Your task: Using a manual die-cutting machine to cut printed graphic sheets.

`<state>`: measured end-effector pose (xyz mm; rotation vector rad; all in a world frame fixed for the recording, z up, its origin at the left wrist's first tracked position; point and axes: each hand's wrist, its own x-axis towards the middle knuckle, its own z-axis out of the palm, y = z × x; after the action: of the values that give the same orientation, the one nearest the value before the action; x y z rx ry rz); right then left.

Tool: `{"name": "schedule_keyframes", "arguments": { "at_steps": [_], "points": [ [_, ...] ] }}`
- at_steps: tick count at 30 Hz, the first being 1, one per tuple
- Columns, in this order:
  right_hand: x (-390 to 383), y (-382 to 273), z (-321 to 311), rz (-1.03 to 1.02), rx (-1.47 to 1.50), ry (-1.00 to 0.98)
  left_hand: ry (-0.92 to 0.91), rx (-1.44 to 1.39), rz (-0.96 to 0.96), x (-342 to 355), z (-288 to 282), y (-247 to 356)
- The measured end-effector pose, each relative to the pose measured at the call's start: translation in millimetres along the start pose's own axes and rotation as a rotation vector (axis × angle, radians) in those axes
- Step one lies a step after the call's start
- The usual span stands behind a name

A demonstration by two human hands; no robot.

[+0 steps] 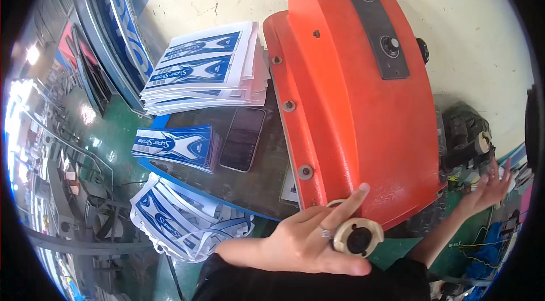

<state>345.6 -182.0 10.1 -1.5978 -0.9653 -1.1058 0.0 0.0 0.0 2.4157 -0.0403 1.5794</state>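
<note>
At the lower middle, my left hand (301, 244) has its index finger and thumb stretched out on either side of a round beige knob (359, 237) with a black centre. A ring is on one finger; the other fingers are partly hidden. The knob sits by the lower end of a big red machine housing (374, 130). Off to the right, my right hand (489, 190) is raised with its fingers apart, holding nothing. Just above it is a black lever (462, 153) with a beige end, and a small gap seems to separate the two.
Left of the housing, a dark board (250, 187) bears a stack of blue-and-white printed sheets (198, 68), a pile of cut labels (173, 145) and a phone (243, 139). Below its blue edge hang cut paper scraps (181, 221). The housing carries a black dial panel (377, 31).
</note>
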Motion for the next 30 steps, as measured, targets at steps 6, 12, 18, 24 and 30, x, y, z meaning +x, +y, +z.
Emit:
{"name": "schedule_keyframes", "arguments": {
  "at_steps": [6, 12, 18, 24, 30],
  "points": [
    [21, -46, 8, 0.099, 0.112, 0.188, -0.111, -0.072, -0.038, 24, 26, 3],
    [12, -84, 25, -0.137, 0.326, -0.041, -0.215, -0.421, -0.02, -3, 70, -3],
    [0, -77, 19, 0.146, 0.487, -0.334, -0.573, -0.303, 0.006, -16, 50, -33],
    [-10, -36, -11, 0.498, 0.63, -0.566, -0.709, 0.041, -0.148, -46, 32, -78],
    [-31, -19, -21, 0.579, 0.699, -0.477, -0.794, 0.042, -0.209, -61, 39, -73]
  ]
}}
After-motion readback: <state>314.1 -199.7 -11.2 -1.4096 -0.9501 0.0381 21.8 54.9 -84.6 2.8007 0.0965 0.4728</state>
